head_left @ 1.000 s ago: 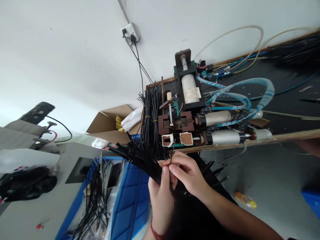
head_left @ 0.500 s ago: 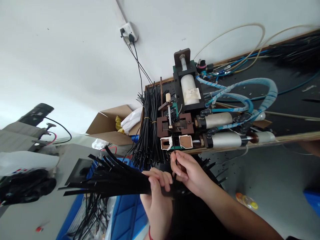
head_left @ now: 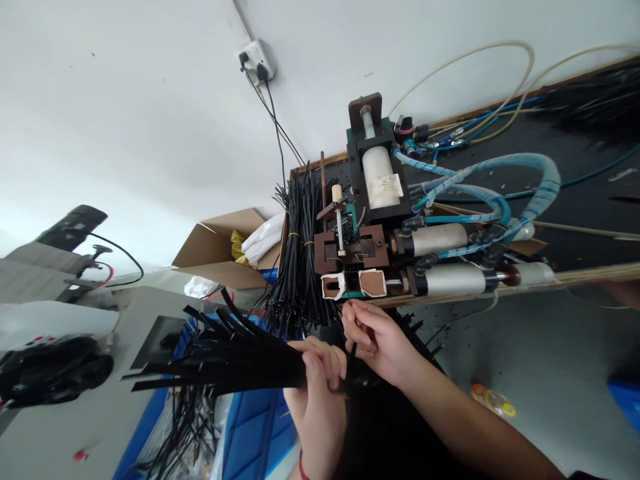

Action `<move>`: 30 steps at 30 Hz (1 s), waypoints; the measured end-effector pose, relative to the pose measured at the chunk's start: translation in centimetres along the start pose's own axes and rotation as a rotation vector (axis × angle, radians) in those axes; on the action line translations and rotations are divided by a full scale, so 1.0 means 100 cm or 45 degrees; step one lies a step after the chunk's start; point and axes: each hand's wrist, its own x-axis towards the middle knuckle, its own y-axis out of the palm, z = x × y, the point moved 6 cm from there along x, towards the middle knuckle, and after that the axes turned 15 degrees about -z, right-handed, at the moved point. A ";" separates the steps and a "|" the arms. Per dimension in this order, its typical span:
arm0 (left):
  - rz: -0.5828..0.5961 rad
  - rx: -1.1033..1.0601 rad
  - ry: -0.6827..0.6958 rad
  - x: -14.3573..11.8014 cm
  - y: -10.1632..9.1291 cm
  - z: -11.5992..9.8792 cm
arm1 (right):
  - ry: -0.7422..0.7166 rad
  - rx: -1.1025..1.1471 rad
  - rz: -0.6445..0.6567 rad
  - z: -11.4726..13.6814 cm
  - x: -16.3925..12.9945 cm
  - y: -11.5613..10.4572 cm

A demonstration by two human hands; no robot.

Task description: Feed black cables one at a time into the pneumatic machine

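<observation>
My left hand (head_left: pixel 317 390) grips a fan of flat black strips (head_left: pixel 220 357) that spreads out to the left. My right hand (head_left: pixel 377 340) pinches a single black strip (head_left: pixel 351 353) and holds it just below the front openings of a small pneumatic machine (head_left: pixel 360 247). The machine has brown jaws, two white-rimmed square slots at its front edge, and silver cylinders on its right. My two hands almost touch each other.
A bundle of thin black tubes (head_left: pixel 300 253) lies to the left of the machine on the black bench (head_left: pixel 575 200). Blue air hoses (head_left: pixel 500 183) loop at the right. A blue crate (head_left: pixel 250 413) holding black strips and an open cardboard box (head_left: pixel 225 250) sit at the left.
My left hand swung the fan of strips down and to the left, so it now lies nearly level. My right hand rose with one strip toward the machine's front slots.
</observation>
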 end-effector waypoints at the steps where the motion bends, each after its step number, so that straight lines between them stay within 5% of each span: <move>1: -0.001 -0.002 -0.001 0.000 0.000 0.000 | 0.008 0.007 0.005 0.000 0.001 0.000; 11: -0.027 -0.006 -0.015 -0.002 0.001 -0.001 | 0.021 0.003 0.004 -0.002 0.003 -0.002; 15: -0.020 -0.009 -0.068 -0.003 -0.001 0.003 | -0.106 -0.141 -0.083 -0.001 0.000 -0.004; 18: 0.034 -0.014 -0.133 -0.007 -0.004 0.008 | -0.312 -0.464 -0.141 0.002 -0.005 -0.005; 24: 0.078 0.157 -0.249 -0.020 -0.016 0.019 | -0.787 -1.569 -0.158 -0.002 -0.008 -0.006; 27: 0.070 0.228 -0.294 -0.021 -0.021 0.023 | -0.897 -1.763 -0.357 0.001 -0.011 -0.014; 30: 0.042 0.246 -0.323 -0.019 -0.026 0.023 | -0.947 -1.752 -0.279 0.001 -0.019 -0.010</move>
